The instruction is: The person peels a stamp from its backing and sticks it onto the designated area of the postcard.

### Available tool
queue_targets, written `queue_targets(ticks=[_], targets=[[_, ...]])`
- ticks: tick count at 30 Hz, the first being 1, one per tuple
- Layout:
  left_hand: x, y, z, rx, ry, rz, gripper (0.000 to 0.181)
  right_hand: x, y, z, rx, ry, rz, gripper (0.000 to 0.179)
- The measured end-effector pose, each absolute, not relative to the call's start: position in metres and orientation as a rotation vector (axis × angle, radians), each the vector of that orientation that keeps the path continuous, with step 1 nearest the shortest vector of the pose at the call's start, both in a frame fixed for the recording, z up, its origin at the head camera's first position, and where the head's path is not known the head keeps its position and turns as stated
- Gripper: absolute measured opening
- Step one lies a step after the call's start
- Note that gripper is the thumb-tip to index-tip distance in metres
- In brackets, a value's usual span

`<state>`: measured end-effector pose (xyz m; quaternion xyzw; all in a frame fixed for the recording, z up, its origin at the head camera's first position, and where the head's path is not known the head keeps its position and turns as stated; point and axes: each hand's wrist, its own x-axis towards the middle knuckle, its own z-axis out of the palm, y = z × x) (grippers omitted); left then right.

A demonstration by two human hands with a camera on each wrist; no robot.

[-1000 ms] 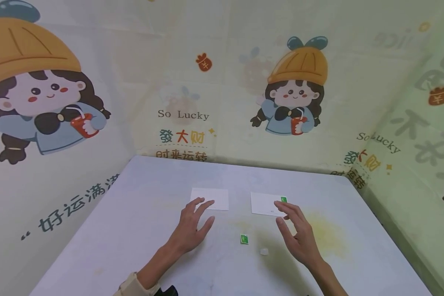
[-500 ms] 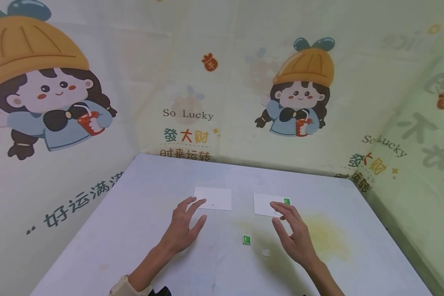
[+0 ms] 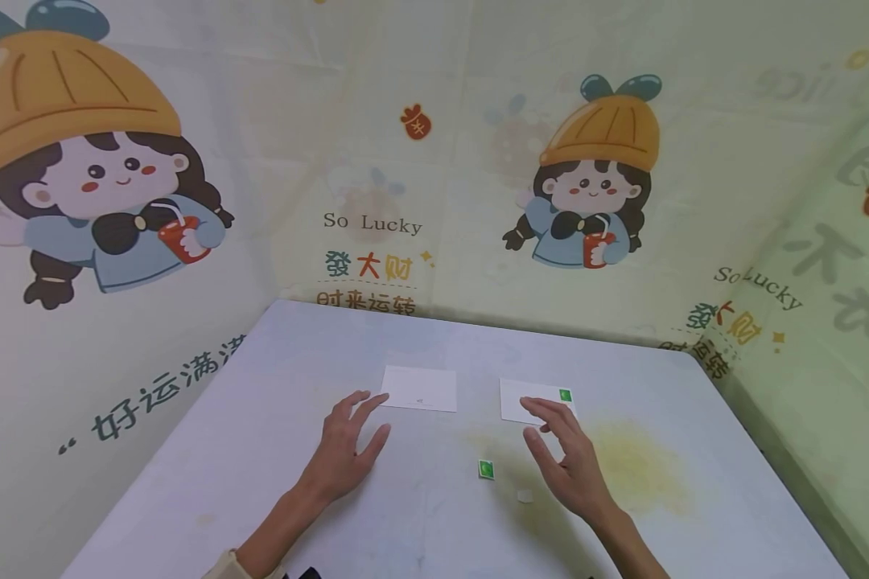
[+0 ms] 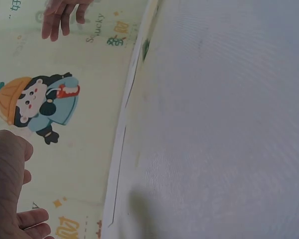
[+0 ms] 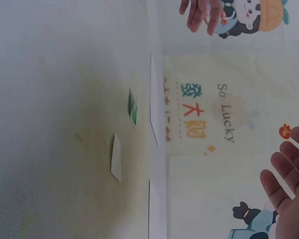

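Two white cards lie side by side toward the back of the table. The left card (image 3: 422, 388) has a tiny mark near its lower edge; the right card (image 3: 510, 392) bears a green stamp (image 3: 566, 396) at its upper right corner. My left hand (image 3: 343, 458) hovers at the left card's near left corner, fingers relaxed, holding nothing. Above the near edge of the right card is my right hand (image 3: 568, 458), its fingers loosely bent with nothing between them. Between the hands lie a loose green stamp (image 3: 486, 470) and a small whitish paper piece (image 3: 525, 497).
The white table (image 3: 210, 474) meets a printed cloth backdrop (image 3: 463, 265) at the back and sides. A yellowish stain (image 3: 640, 466) marks the tabletop to the right of my right hand.
My left hand has moved left, uncovering more of the left card. My right hand has shifted slightly left over the right card, so its stamp shows fully. The view has turned slightly.
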<state>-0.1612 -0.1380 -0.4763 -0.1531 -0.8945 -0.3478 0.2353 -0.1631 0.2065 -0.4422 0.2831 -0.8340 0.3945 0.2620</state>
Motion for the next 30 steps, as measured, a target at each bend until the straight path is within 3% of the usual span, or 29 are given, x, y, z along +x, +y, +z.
queue_targets(ticks=[30], targets=[[-0.199, -0.163, -0.495, -0.364, -2.537, -0.920, 0.044, -0.167, 0.196, -0.458, 0.780, -2.304, 1.060, 0.043]])
